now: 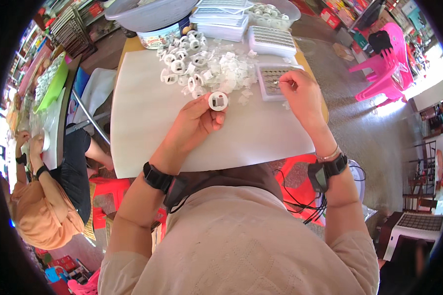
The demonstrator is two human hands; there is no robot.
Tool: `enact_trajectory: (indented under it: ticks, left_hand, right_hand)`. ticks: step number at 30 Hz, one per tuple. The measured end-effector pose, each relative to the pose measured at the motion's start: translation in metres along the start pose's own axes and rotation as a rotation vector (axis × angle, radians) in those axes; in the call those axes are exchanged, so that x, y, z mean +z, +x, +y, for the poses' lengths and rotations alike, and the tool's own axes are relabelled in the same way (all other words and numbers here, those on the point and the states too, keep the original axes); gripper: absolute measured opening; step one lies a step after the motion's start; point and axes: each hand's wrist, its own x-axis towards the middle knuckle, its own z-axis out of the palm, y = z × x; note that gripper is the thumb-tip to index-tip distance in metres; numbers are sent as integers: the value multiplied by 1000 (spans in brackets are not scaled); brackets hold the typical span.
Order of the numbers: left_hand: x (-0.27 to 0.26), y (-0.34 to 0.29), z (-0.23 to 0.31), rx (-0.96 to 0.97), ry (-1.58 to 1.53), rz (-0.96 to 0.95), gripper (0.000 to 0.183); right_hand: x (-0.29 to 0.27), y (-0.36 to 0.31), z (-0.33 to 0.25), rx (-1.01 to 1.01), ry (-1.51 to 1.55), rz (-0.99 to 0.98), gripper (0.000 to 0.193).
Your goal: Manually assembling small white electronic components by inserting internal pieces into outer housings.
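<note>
Between the thumb and fingers of my left hand (189,123) is a small round white plastic housing (218,94), its open face turned up with a dark and silvery recess inside. My right hand (302,96) is over the right edge of a clear plastic tray (275,98), thumb and fingertips pinched together. Anything in that pinch is too small to make out. Rows of small greyish round pieces (269,78) lie in the tray. Beyond my left hand, white ring-shaped parts (178,67) and translucent plastic bits (231,69) are heaped on the white-covered table (147,118).
Stacked trays (273,42), a printed bucket (160,38), a grey basin (152,17) and a clear tub of white parts (268,11) line the table's far side. At left, another person (49,211) works at a table. Pink plastic chairs (391,64) stand at right.
</note>
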Motion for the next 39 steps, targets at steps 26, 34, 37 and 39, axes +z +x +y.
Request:
enact_trajectory:
  ticks: [26,34,37,39]
  left_hand:
    - [5,0,-3,-68,114,-24,32]
    - [-2,-2,-3,-53,75,18,31]
    - [3,1,-2,-49,69,53,31]
    - [4,3,-2,-41,48,74,31]
  right_hand:
    - [33,-18,-71,244,649,-440,15]
    - [15,-17,-45,219,551,-229,13]
    - [-4,-8,-10,154,236,-42,11]
    - [-5,-6,4,44,40,6,8]
